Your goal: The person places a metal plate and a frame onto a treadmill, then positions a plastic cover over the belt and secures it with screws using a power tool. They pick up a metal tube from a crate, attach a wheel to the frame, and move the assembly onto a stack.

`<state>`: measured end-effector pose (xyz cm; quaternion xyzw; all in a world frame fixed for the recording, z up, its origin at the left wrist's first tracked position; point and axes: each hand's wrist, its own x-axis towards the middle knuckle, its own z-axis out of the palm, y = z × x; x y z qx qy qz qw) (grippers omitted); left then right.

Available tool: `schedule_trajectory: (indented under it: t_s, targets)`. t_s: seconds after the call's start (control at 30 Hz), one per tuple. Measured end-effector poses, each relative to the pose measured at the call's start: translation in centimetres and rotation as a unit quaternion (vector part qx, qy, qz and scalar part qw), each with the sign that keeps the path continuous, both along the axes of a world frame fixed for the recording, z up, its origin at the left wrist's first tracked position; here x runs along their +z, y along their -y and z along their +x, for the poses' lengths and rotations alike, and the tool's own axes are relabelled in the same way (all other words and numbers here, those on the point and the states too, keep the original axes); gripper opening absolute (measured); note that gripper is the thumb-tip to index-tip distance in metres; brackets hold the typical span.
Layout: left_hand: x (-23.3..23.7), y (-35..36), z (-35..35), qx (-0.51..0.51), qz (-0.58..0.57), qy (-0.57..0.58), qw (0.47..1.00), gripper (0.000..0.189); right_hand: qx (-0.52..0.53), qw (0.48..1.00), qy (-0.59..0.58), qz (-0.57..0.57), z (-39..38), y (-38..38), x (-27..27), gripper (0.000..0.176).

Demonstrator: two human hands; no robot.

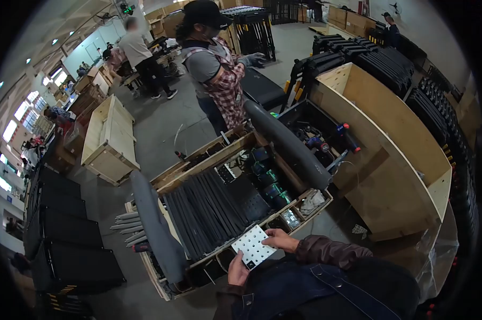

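Above the near edge of the crate (pixel 201 167), one white plate (pixel 254 247) with holes, tilted, clear of the contents. Both hands grasp it: left hand (pixel 238 270) at the lower-left corner, right hand (pixel 283 241) pinching the right-hand edge, thumb on top. Neither is released. Dark spot at the plate's bottom corner, too small to tell what.

Step in hand looks like handling or checking the plate, not fixing it to anything. Next move probably calls for a steady two-sided grip, with the plate kept clear of the crate's rim.

Counts: one plate held; one similar light piece (pixel 226 173) toward the crate's far side. One stack of black strips (pixel 203 210) in the crate's middle, too packed to count. One dark sheet (pixel 249 200) right of the strips. Two grey pads (pixel 155 229), one along each end of the crate. Grey tubes (pixel 129 228) beyond the crate's left end, several, overlapping, no exact number. At least one driver (pixel 348 137) past the crate's right end. One person (pixel 214 69) in a checked shirt stands across the crate; others well beyond it, not counted.
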<state>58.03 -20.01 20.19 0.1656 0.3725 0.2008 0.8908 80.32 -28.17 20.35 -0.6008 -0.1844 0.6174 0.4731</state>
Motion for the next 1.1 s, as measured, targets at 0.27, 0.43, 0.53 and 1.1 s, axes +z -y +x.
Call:
schedule_trajectory:
  t_s: [0.27, 0.43, 0.53, 1.1]
  targets:
    - [-2.4, -0.5, 0.4, -0.004, 0.062, -0.082, 0.995, 0.031, 0.079, 0.84, 0.509, 0.173, -0.6, 0.1, 3.7, 0.043]
    - [-3.5, -1.0, 1.8, 0.041, 0.034, -0.003, 0.999, 0.029, 0.263, 0.734, 0.54, 0.316, -1.6, -0.5, 5.6, 0.03]
    - [-3.6, -0.6, 2.4, 0.085, 0.015, -0.061, 0.994, 0.025, 0.291, 0.707, 0.552, 0.333, -1.2, -0.2, 5.3, 0.026]
    - [-0.7, 0.1, 1.8, 0.114, 0.125, 0.011, 0.986, 0.041, -0.143, 0.947, -0.238, 0.164, 8.0, -1.3, 2.0, 0.018]
